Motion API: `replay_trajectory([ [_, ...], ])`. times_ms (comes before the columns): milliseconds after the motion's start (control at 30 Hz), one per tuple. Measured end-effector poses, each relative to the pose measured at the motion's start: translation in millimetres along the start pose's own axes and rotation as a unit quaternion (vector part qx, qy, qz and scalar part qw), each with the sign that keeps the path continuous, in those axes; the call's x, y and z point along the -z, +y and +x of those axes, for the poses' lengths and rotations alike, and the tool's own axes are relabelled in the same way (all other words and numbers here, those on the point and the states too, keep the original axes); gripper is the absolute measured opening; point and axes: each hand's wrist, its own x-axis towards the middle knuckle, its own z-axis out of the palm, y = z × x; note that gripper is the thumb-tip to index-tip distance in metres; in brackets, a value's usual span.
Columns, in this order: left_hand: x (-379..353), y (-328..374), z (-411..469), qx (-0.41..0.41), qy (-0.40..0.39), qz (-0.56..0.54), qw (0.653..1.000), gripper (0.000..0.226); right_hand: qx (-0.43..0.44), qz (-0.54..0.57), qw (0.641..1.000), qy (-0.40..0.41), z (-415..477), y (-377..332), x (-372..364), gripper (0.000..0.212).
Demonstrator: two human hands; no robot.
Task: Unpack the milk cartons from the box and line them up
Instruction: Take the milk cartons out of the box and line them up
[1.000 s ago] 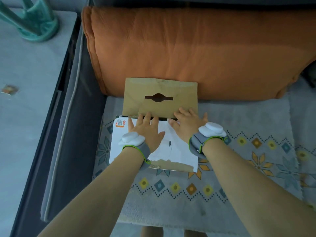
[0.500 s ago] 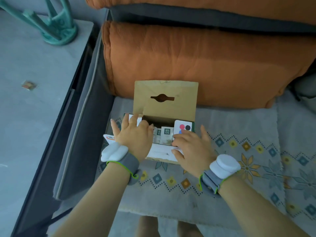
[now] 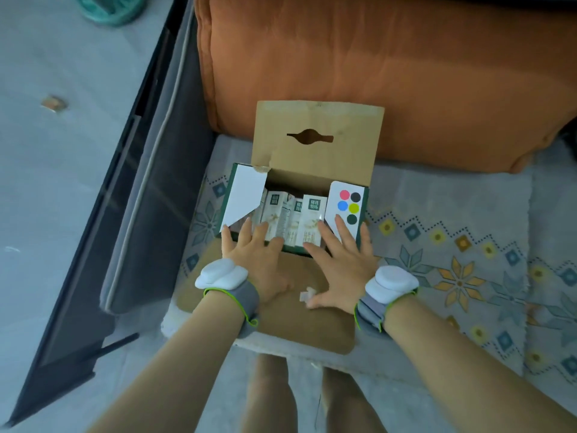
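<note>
Nearest, the front flap (image 3: 299,323) of the box (image 3: 363,214) lies folded down flat toward the person. Both hands press on it. The left hand (image 3: 256,260) rests at the flap's left part, the right hand (image 3: 338,260) at its right. The fingers of both are straight and spread, and they grip nothing. Their tips reach over the box's near rim, onto or just above the near ends of the cartons (image 3: 313,220); whether they touch cannot be told.

The cartons all sit inside the box, packed side by side, with several printed tops showing. The exact count is hidden by the hands and the side flaps. At the box's left a white flap (image 3: 245,195) leans over the opening. At its right a flap with colour dots (image 3: 345,210) does the same. Behind the opening the back flap (image 3: 318,142) stands up against the cushion (image 3: 374,73).

By my reading the opening step is nearly done: the box is open and its contents are in reach. No carton is lifted out yet, and none stands on the mat (image 3: 452,245) beside the box. All the unpacking and the whole line-up remain.
</note>
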Motion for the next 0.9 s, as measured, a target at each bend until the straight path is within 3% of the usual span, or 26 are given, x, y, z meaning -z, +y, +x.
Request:
replay_trajectory([
  [100, -16.7, 1.7, -0.7, -0.033, -0.025, 0.012, 0.999, 0.076, 0.007, -0.067, 0.998, 0.006, 6.7, -2.2, -17.6, 0.116],
  [200, -28.4, 1.4, -0.8, -0.048, -0.048, 0.025, 0.997, 0.073, 0.011, -0.096, 0.995, 0.003, 10.6, -8.7, -29.8, 0.108],
  [267, -34.8, 2.7, -2.1, -0.048, -0.039, 0.031, 0.998, 0.072, -0.002, -0.113, 0.993, 0.028, 12.8, -14.2, -37.4, 0.082],
  [433, -43.7, 5.0, 3.5, -0.053, -0.024, 0.022, 0.998, 0.069, -0.067, -0.145, 0.971, 0.178, 28.1, -12.3, -60.5, 0.01],
  [567, -44.4, 3.8, 11.7, -0.057, -0.009, 0.0, 0.998, 0.063, -0.078, -0.155, 0.958, 0.227, 34.2, -7.1, -76.5, 0.023],
  [700, -40.5, -3.4, 20.5, -0.046, 0.036, -0.006, 0.998, 0.051, -0.083, -0.143, 0.972, 0.166, 30.4, -11.7, -65.3, 0.008],
  [833, -38.4, -14.9, 29.1, -0.068, 0.035, 0.03, 0.997, 0.055, -0.038, -0.162, 0.984, 0.067, 30.0, -12.8, -40.4, 0.074],
  [900, -38.5, -24.3, 33.3, -0.093, 0.026, 0.094, 0.991, 0.063, -0.03, -0.192, 0.979, 0.061, 30.6, -12.4, -30.7, 0.088],
])
